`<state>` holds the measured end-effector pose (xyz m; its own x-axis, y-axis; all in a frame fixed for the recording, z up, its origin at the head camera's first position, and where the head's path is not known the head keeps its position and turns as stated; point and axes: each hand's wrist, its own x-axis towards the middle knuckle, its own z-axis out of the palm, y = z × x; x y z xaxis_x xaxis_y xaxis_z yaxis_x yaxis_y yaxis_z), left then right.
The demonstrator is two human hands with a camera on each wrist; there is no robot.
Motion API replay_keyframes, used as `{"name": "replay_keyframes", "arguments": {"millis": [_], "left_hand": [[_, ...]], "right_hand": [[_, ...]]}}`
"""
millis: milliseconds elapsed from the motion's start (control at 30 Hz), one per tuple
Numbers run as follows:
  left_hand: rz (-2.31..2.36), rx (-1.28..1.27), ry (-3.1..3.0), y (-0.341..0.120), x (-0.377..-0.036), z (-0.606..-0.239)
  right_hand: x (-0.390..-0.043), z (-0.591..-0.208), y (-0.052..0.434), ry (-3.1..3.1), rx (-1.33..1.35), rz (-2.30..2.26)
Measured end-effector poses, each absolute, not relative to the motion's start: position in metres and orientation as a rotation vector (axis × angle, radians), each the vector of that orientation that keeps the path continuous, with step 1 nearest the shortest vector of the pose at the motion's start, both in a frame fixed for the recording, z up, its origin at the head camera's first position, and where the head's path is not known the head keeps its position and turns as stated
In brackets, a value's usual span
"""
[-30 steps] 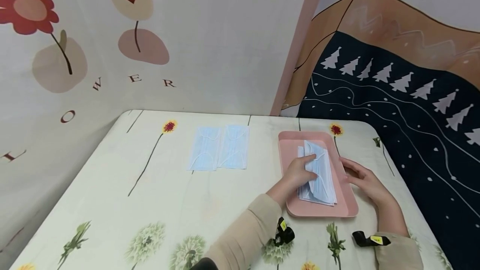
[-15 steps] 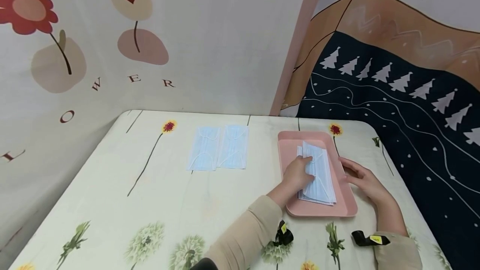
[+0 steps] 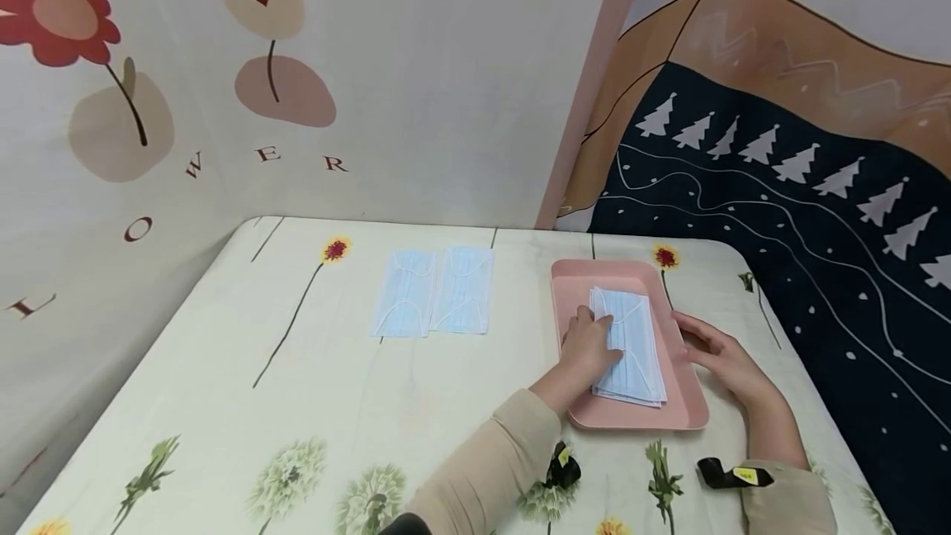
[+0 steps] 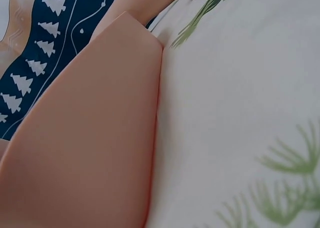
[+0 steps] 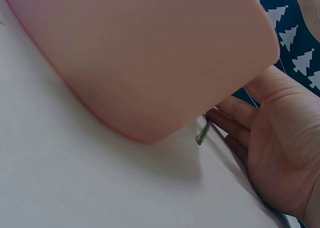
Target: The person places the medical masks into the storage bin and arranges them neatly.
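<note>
Left hand (image 3: 589, 347) is resting on the stack of masks (image 3: 630, 345) in the pink tray (image 3: 579, 286), right of centre in the head view; fingers are curling over the stack's left edge and gripping it. Right hand (image 3: 724, 362) is lying released on the desk (image 3: 223, 370), fingers straight, fingertips touching the tray's right rim, holding nothing. In the right wrist view the palm (image 5: 280, 153) is facing up-left, sitting just beside the tray's rounded corner (image 5: 150, 62). Left wrist view is showing only the tray's underside (image 4: 90, 138) and the flower-print cloth. Two more masks (image 3: 434, 292) are lying flat side by side on the desk, centre frame, well apart from the tray.
</note>
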<state>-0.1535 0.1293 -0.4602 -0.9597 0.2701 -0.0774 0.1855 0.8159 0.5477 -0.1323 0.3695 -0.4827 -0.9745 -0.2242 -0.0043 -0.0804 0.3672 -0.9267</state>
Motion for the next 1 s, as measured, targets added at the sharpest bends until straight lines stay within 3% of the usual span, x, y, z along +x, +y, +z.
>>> {"name": "replay_keyframes", "arguments": {"millis": [433, 700, 1000], "left_hand": [[0.817, 0.432, 2.922, 0.123, -0.148, -0.446], [1.064, 0.443, 2.846, 0.11, -0.146, -0.436], [1.338, 0.62, 2.757, 0.084, -0.145, -0.425]], "right_hand": [[-0.132, -0.482, 0.37, 2.485, -0.277, -1.672], [-0.132, -0.481, 0.369, 2.484, -0.263, -1.661], [-0.132, -0.483, 0.369, 2.493, -0.276, -1.663]]}}
